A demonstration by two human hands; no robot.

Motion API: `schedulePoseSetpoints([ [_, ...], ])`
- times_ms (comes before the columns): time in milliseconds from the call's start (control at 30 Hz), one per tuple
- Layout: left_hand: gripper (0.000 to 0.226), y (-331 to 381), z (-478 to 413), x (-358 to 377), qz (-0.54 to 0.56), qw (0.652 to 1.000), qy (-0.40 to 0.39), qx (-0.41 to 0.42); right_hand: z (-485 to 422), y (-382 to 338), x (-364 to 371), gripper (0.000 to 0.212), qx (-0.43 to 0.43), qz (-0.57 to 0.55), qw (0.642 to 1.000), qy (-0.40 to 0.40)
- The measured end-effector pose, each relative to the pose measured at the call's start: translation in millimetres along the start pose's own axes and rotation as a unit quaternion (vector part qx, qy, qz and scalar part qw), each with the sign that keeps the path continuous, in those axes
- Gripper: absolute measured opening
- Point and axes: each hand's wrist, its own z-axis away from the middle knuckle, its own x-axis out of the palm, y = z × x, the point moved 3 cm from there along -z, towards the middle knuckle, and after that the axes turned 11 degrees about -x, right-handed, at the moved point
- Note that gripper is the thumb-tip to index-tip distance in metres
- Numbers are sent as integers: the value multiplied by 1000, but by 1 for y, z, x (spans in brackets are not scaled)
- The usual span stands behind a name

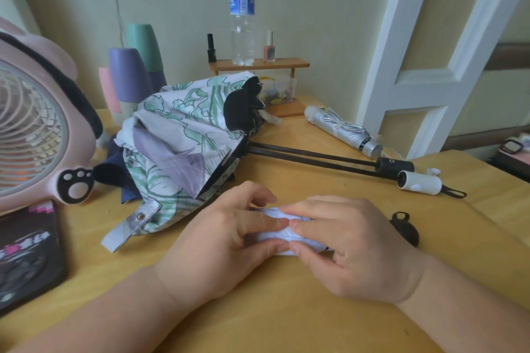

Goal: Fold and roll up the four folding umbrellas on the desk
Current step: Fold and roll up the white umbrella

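Observation:
A pale lavender folded umbrella [275,233] lies near the front middle of the desk, mostly covered by both hands. My left hand [226,241] grips its left part with curled fingers. My right hand [344,243] pinches its fabric from the right; its black handle [405,228] sticks out beyond the wrist. Behind them lies an unfolded umbrella with a green leaf print [177,135], its strap [129,225] trailing forward and its white handle [420,183] at the right. A dark blue umbrella [114,172] lies partly under it, with a black handle [395,165]. A rolled silver umbrella [341,127] rests at the back right.
A pink fan [37,129] stands at the left, with a dark booklet [25,252] before it. Stacked cups [129,74] stand behind the printed umbrella. A small wooden shelf [286,63] at the back carries a water bottle [242,11] and nail polish bottles. The desk [272,309] edge runs at the right.

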Motion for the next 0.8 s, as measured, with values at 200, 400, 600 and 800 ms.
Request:
schedulePoseSetpoints([
  [200,37,1,-3,-1,13,1000,-22,-15,-2,-1,1,16,41,-7,999,-25],
  [400,35,3,-2,-3,-16,1000,-23,-9,0,2,-7,17,98,-53,992,-56],
  [600,27,6,-5,-3,-76,996,16,37,-1,7,-27,20,139,-23,987,-77],
  [800,19,12,-6,-2,-102,992,24,77,37,44,-73,47,418,-58,892,-163],
])
